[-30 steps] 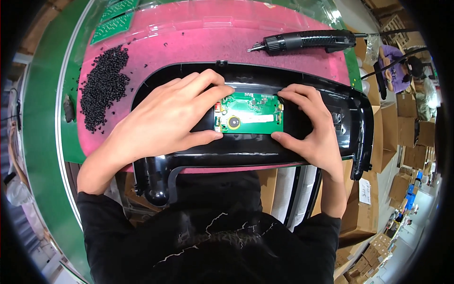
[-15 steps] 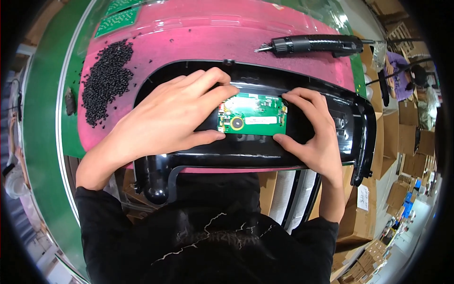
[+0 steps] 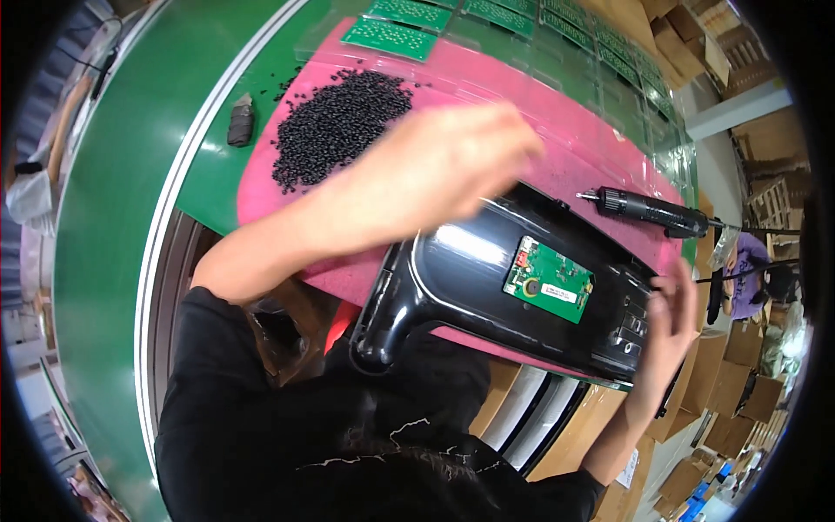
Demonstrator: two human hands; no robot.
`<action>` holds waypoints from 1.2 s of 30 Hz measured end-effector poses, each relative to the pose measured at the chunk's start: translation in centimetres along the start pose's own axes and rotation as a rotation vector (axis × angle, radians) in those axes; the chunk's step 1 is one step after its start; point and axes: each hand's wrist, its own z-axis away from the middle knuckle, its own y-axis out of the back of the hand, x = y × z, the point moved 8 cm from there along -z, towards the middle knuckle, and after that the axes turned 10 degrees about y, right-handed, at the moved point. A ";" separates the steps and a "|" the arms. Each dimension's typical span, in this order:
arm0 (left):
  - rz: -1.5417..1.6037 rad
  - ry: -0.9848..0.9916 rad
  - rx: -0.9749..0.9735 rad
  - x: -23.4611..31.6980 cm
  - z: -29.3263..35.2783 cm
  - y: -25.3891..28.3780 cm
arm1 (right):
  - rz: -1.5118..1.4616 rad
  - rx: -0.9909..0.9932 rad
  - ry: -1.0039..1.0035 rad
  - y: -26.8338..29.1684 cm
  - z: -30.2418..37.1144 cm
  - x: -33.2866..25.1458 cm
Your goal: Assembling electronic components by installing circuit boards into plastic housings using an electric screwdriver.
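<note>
A green circuit board lies inside a glossy black plastic housing, touched by neither hand. My left hand is above the pink mat, beyond the housing's far left edge and just right of a heap of small black screws. Motion smears its fingers, so I cannot make out whether they hold anything. At the housing's right end is my right hand, slightly blurred, fingers stretched and apart. Whether it touches the rim is unclear. A black electric screwdriver lies beyond the housing, its tip pointing left.
Under the housing is a pink mat on a green bench. Clear plastic trays with green circuit boards stand along the far side. A small dark wrapped object sits left of the screws. Cardboard boxes and another person are at right.
Both hands have let go of the circuit board. My left hand has moved away toward the screws, my right to the housing's right end. The whole view has turned.
</note>
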 end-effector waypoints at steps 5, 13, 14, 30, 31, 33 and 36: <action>-0.604 0.250 -0.023 -7.7 1.5 3.0 | 0.041 0.439 0.216 11.3 -8.5 5.8; -0.456 0.456 -0.042 -10.7 0.8 3.2 | -0.582 0.283 -0.002 2.4 -14.4 2.3; -0.412 0.459 -0.030 -11.2 0.9 3.3 | -0.649 0.361 0.146 1.2 -14.1 -0.2; 0.459 0.070 -0.093 0.9 -0.6 1.2 | -1.292 0.129 0.273 -8.1 -3.8 -12.4; 0.544 0.061 -0.103 1.6 -0.2 1.1 | -1.319 0.133 0.267 -8.4 -3.2 -12.7; 0.597 -0.020 -0.077 2.7 0.1 0.7 | -1.322 0.151 0.286 -8.1 -2.1 -13.3; 0.610 -0.053 -0.060 2.5 0.4 0.5 | -1.344 0.084 0.351 -7.6 -1.0 -14.3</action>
